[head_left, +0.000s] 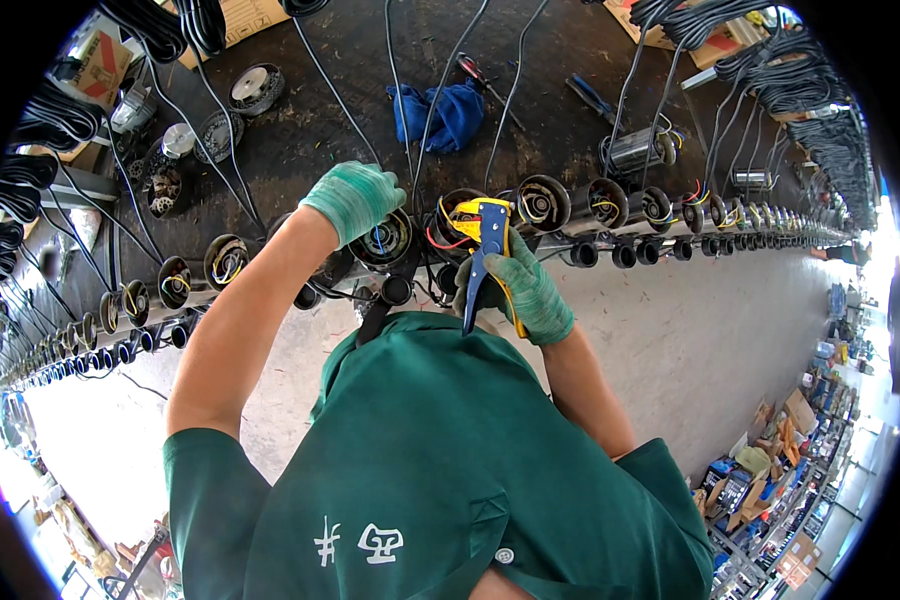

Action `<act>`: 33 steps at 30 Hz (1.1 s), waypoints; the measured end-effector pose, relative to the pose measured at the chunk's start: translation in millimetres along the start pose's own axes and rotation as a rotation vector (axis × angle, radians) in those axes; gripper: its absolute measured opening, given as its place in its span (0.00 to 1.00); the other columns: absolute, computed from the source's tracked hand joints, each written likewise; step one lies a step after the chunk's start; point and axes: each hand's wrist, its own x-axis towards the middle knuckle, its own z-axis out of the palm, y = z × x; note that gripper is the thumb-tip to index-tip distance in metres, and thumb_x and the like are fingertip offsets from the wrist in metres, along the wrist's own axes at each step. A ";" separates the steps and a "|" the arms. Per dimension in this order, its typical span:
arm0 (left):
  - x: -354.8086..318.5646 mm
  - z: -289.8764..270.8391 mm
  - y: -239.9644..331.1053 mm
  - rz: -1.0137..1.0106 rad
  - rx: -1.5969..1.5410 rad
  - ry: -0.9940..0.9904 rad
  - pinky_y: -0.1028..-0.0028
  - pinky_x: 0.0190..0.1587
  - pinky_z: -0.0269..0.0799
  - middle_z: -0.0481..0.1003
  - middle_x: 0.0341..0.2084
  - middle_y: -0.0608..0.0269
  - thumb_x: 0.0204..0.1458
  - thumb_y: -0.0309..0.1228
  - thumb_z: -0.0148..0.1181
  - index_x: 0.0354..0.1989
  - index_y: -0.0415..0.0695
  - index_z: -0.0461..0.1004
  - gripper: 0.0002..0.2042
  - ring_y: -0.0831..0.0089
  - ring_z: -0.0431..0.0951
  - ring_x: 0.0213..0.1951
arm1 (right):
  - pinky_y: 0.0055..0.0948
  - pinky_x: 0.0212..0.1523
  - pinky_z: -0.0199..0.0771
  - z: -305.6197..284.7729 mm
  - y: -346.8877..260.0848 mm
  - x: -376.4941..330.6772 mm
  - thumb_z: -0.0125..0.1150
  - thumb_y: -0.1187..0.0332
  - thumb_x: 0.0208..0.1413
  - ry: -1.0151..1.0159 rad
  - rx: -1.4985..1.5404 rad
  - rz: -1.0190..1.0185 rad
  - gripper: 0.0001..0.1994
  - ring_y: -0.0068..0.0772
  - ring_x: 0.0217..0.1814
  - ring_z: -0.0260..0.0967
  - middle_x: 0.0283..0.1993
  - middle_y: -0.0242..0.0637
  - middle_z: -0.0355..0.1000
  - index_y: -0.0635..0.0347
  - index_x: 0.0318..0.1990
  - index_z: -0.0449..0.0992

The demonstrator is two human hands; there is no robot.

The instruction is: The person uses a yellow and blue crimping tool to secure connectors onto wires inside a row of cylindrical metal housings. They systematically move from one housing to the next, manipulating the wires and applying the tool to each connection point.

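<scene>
My left hand (354,198), in a green glove, rests on top of a round black motor (382,240) with coloured wires inside, on the long rail. My right hand (523,285), also gloved in green, grips a blue and yellow wire stripper (487,255). The tool's yellow head sits at the red and yellow wires of the neighbouring motor (455,213). Both forearms come up from my green shirt at the bottom of the view.
A long row of motors (630,205) runs left to right across the dark workbench (350,120). Black cables hang over it. A blue cloth (438,112), pliers (592,98) and loose motor parts (255,88) lie behind. Boxes sit on the floor at lower right.
</scene>
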 end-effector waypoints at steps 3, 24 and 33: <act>3.4 -2.9 -2.0 0.052 0.074 -0.021 0.60 0.44 0.82 0.81 0.38 0.61 0.54 0.28 0.64 0.42 0.49 0.83 0.08 0.57 0.85 0.44 | 0.51 0.40 0.88 5.3 -5.6 -3.3 0.64 0.57 0.66 0.037 0.008 0.058 0.31 0.48 0.41 0.83 0.46 0.49 0.79 0.54 0.70 0.58; -4.2 -11.6 10.8 0.215 0.156 0.098 0.64 0.44 0.80 0.80 0.34 0.64 0.53 0.30 0.62 0.35 0.49 0.82 0.04 0.63 0.84 0.41 | 0.39 0.42 0.87 19.3 -11.3 -10.6 0.63 0.56 0.66 0.038 0.015 0.074 0.33 0.37 0.40 0.82 0.43 0.42 0.78 0.56 0.73 0.59; -26.3 15.1 28.3 -0.032 -0.674 0.183 0.59 0.48 0.81 0.80 0.43 0.53 0.56 0.26 0.62 0.55 0.44 0.80 0.17 0.52 0.83 0.44 | 0.39 0.45 0.88 16.1 -8.4 -8.0 0.61 0.58 0.67 0.031 -0.020 0.090 0.35 0.37 0.45 0.81 0.46 0.41 0.78 0.53 0.77 0.54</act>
